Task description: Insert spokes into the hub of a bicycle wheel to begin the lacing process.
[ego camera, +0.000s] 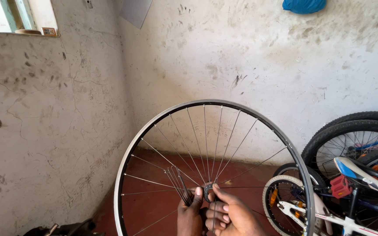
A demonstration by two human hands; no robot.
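Head view: bare wheel rim [154,126] stood upright, hub [208,192] at centre. My left hand [191,216] clenched loose spoke bundle [178,183] beside hub; right hand [232,214] pinched hub flange. Upper spokes [204,140] laced (lower ones sparse, lacing unfinished).

The bicycle wheel [206,131] ran off the bottom edge, so its lower rim was unseen, and the hub [208,192] was mostly covered by the fingers of the left hand [191,214] and right hand [232,214] — both cut at the wrist. A blue bundle [303,5] was clipped by the top edge, the bicycles [355,175] by the right edge — their count unclear.
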